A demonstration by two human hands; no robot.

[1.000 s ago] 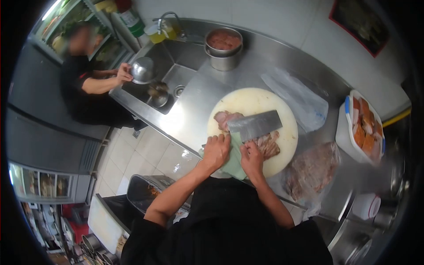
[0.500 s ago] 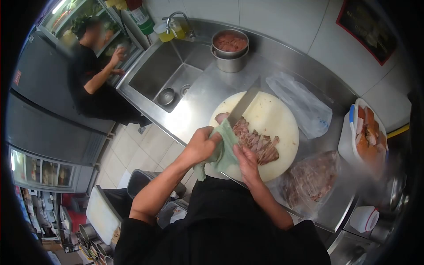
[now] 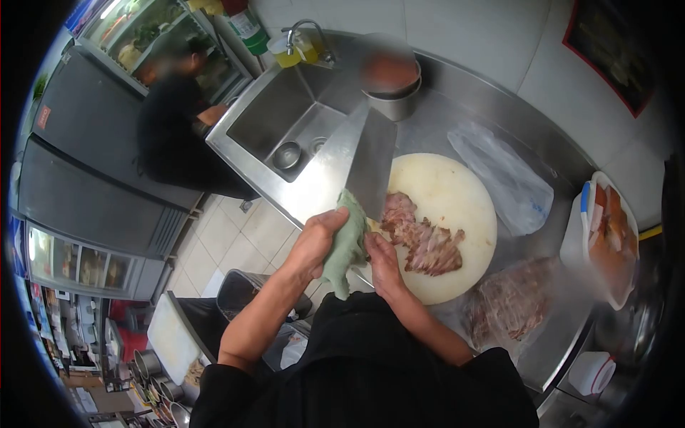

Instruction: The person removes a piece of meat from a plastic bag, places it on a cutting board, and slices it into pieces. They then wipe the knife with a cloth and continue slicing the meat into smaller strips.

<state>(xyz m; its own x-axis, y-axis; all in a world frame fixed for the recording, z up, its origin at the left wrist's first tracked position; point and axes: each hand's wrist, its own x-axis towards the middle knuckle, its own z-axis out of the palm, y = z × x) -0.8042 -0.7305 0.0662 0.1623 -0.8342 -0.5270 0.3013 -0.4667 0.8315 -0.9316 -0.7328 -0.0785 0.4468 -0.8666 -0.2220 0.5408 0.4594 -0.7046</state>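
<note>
My left hand (image 3: 319,239) is closed around a folded green cloth (image 3: 351,246). Out of the top of the cloth rises the broad steel blade of a cleaver (image 3: 371,160), tilted up and away from me; its handle is hidden among the cloth and fingers. At the cloth's right edge my right hand (image 3: 383,264) is closed, thumb and fingers pinched near the blade's base. Just beyond lies a round white cutting board (image 3: 467,192) with sliced cooked meat (image 3: 428,246) spread over its left and middle parts.
A steel sink (image 3: 250,128) sits at the left, a pot (image 3: 396,107) behind the board. A plastic bag (image 3: 506,178), bagged meat (image 3: 514,299) and a white tub of meat pieces (image 3: 576,228) lie right. A co-worker (image 3: 168,135) stands by the fridges.
The blade has lifted off the board and turned its flat side toward me. Both hands have shifted slightly left with the cloth. The co-worker's raised arm has come down.
</note>
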